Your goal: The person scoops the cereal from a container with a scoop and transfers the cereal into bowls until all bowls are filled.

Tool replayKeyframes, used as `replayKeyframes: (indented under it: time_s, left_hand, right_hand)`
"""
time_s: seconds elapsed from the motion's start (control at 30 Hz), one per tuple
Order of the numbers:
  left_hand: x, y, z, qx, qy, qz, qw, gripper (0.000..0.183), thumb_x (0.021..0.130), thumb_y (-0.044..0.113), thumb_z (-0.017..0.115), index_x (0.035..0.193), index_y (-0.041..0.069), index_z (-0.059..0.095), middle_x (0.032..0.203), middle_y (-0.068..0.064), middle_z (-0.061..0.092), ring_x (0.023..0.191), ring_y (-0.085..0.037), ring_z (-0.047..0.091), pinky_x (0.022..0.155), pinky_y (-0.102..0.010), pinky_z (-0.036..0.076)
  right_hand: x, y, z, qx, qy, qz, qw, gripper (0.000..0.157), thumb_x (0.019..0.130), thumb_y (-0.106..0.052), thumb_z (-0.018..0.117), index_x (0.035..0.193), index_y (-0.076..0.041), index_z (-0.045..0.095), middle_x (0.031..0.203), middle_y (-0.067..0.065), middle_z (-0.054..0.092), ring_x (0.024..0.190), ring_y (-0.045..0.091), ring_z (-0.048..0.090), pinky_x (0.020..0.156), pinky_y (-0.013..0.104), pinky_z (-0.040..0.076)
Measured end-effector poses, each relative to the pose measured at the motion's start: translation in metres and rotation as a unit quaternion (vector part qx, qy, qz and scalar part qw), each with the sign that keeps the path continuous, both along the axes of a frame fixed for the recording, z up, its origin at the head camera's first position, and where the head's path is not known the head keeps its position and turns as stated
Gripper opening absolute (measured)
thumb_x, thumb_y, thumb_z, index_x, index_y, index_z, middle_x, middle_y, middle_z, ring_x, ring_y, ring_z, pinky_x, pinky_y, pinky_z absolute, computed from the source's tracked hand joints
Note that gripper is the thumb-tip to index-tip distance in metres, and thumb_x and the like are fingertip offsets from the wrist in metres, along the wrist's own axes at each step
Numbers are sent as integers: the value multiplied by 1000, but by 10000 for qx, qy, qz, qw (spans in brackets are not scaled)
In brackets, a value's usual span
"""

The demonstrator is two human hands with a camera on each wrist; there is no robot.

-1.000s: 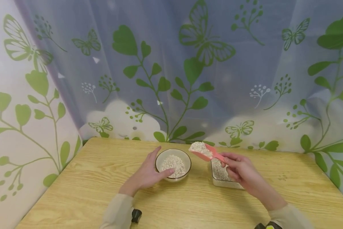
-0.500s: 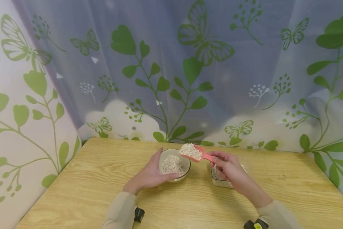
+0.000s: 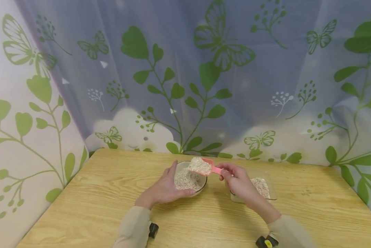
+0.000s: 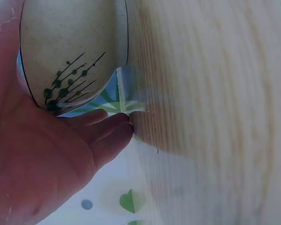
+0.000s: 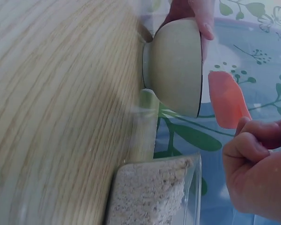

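My right hand grips the handle of a pink scoop, heaped with pale flakes that look like oats. The scoop is over the right part of a cream bowl with a dark rim, apart from it in the right wrist view. More flakes lie in the bowl. My left hand holds the bowl from the left, thumb at the near rim and fingers round the far side. In the left wrist view, a dark green plant pattern shows on the bowl.
A clear rectangular container of flakes stands on the wooden table, partly hidden below my right forearm in the head view. Behind the table hangs a blue curtain with green leaves and butterflies. A pale patterned panel borders the left side.
My right hand has carried the loaded scoop left, from near the container to over the bowl. My left hand has closed in against the bowl and shifted slightly right.
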State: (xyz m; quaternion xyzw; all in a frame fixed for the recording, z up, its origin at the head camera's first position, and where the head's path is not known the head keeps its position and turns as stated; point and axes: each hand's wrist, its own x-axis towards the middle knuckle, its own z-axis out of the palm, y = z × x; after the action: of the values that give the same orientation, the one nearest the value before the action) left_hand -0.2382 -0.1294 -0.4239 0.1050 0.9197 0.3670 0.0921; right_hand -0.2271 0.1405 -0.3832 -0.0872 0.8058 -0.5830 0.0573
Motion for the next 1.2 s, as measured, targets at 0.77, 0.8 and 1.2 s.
replayKeyframes:
  time_s: [0.77, 0.8, 1.2]
  left_hand:
    - [-2, 0, -1, 143, 93, 3, 9999, 130, 74, 67, 80, 166, 14, 5, 166, -26, 24, 150, -47, 34, 117, -65, 37]
    - [-2, 0, 0, 138, 93, 6, 9999, 130, 74, 67, 80, 166, 14, 5, 166, -26, 24, 150, -46, 34, 117, -64, 36]
    - [-2, -1, 1, 312, -52, -48, 9995, 131, 74, 63, 83, 166, 12, 4, 168, -24, 23, 152, -43, 31, 120, -63, 33]
  right_hand:
    - [3, -21, -19, 3210, 4313, 226, 8429, 22, 95, 4, 61, 115, -1, 66, 98, 8, 72, 57, 1, 45, 48, 14, 37]
    - [2, -20, -20, 3308, 4500, 205, 8292, 25, 92, 6, 61, 115, -1, 66, 99, 8, 72, 55, 1, 42, 45, 13, 33]
    - [6, -23, -24, 3431, 4949, 440, 7971, 39, 80, 11, 62, 117, -1, 66, 96, 4, 69, 54, -4, 25, 44, 9, 21]
